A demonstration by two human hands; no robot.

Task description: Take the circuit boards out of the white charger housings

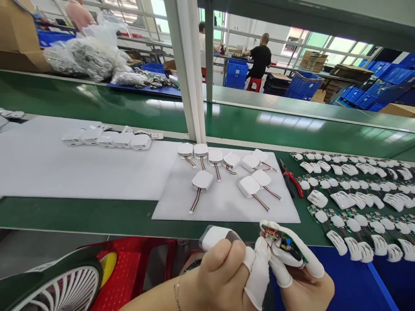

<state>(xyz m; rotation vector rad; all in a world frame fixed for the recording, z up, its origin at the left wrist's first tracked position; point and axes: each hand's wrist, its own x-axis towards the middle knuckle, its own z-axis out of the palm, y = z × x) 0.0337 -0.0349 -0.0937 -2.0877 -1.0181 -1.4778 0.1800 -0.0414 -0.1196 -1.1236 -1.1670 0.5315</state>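
In the frame's lower centre, our left hand [227, 263] grasps a case [214, 236], our right hand [303, 272] a board [286, 242]; we should hold its edges gently.

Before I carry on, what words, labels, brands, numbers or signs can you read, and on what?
None can be read in this view.
Circuit board in the right hand: any markings too small.
Rows of boards at right: too small.
White casings on the sheet: no lettering discernible.
Background cartons: too blurred.
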